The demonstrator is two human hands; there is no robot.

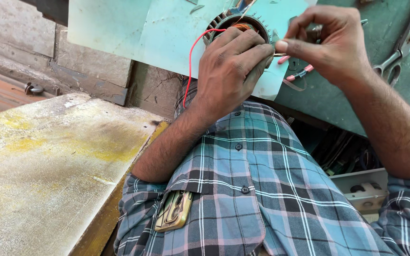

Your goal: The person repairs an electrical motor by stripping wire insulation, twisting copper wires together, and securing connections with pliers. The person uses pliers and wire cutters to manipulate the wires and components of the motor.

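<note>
1. The fingers of the right hand, in the upper right of the frame, are pinched together on a thin, small piece, perhaps a wire end or an insulating strip; it is too small to tell which.
2. The left hand, in the upper middle, is closed around the round grey metal motor stator with copper winding; its fingers wrap over the near side and hide most of it.
3. The pinched fingertips are just beside the stator's right edge, close to the left thumb.
4. A thin red wire leaves the stator at its left and hangs down toward the blue checked shirt.
5. I judge the work on the winding to be in the middle: copper already sits inside the core, but the wire is loose and the small piece is not yet put in place.
6. Under the stator lies a pale blue sheet on the green worktop.
7. On the worktop, red-handled small tools lie near the right hand, and metal scissors lie at the far right edge.
8. A phone in a golden case stands in the shirt pocket, lower middle.
</note>
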